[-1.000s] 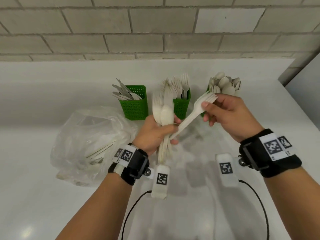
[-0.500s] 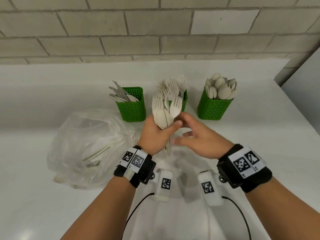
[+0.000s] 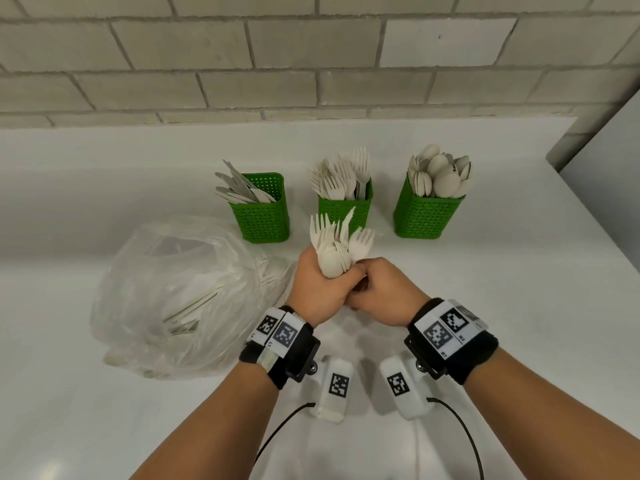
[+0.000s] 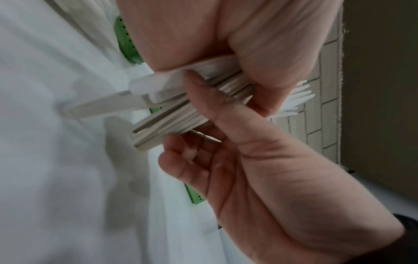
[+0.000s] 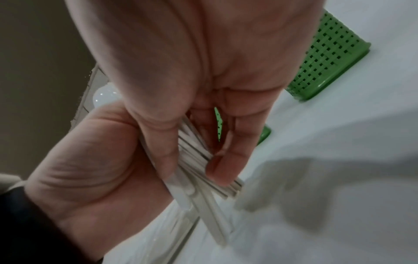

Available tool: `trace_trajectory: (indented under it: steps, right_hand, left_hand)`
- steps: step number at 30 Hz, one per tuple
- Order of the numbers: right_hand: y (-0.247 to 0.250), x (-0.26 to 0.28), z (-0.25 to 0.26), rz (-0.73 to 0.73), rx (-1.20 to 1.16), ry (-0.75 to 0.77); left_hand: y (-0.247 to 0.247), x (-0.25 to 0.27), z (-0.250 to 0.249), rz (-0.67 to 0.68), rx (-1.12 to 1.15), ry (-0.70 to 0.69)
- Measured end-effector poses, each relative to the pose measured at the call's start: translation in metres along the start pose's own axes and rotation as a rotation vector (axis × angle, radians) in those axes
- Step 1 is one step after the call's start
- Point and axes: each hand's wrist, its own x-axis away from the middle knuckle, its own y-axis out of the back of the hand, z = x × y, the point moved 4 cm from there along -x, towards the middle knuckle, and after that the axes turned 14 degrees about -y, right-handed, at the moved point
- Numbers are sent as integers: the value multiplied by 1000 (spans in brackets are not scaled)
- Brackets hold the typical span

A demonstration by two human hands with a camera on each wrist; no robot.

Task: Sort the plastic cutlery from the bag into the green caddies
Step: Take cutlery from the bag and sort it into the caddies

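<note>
My left hand [image 3: 320,284] grips a mixed bundle of white plastic forks and spoons [image 3: 337,245] upright, in front of the middle caddy. My right hand [image 3: 379,287] presses against the left one, with thumb and curled fingers round the bundle's handles [image 4: 172,114]. The handle ends [image 5: 203,187] stick out below both hands. Three green caddies stand in a row behind. The left caddy [image 3: 265,220] holds knives, the middle caddy [image 3: 346,211] forks and the right caddy [image 3: 427,218] spoons. A clear plastic bag [image 3: 173,296] with more cutlery lies at my left.
Everything sits on a white counter [image 3: 519,306] that ends at a brick wall [image 3: 311,64] behind the caddies. A grey panel [image 3: 609,161] closes the far right corner. Bare counter lies to the right of the hands and in front of the spoon caddy.
The right hand let go of the fork head it pinched up near the caddies, came down to the left hand, and now grips the bundle's handles. The bundle sits lower.
</note>
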Motion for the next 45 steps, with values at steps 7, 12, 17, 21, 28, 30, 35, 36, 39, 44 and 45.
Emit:
trace_trajectory:
  steps: [7, 12, 17, 21, 28, 30, 35, 36, 39, 44, 45]
  right_hand:
    - [-5, -1, 1, 0, 35, 23]
    - [0, 0, 6, -53, 93, 80]
    - [-2, 0, 5, -126, 101, 106]
    - [-5, -3, 1, -133, 165, 81]
    - [23, 1, 1, 49, -246, -23]
    - [38, 3, 5, -6, -402, -44]
    - [51, 9, 27, -111, -374, 113]
    - [51, 9, 29, -127, -366, 133]
    - [56, 5, 29, -181, -416, 139]
    - [56, 0, 27, -245, -489, 119]
    - [56, 0, 27, -264, -502, 116]
  left_hand:
    - [1, -1, 6, 15, 2, -1]
    - [1, -1, 11, 101, 105, 48]
    - [3, 4, 23, 70, 107, 115]
    - [3, 2, 30, 123, 70, 113]
    - [10, -5, 16, 95, 162, 96]
    - [15, -8, 11, 94, 173, 97]
    - [8, -6, 5, 167, 191, 73]
    - [6, -5, 4, 170, 232, 79]
    - [1, -3, -4, 135, 362, 153]
    - [0, 2, -9, 117, 419, 289]
    - [0, 2, -10, 105, 440, 301]
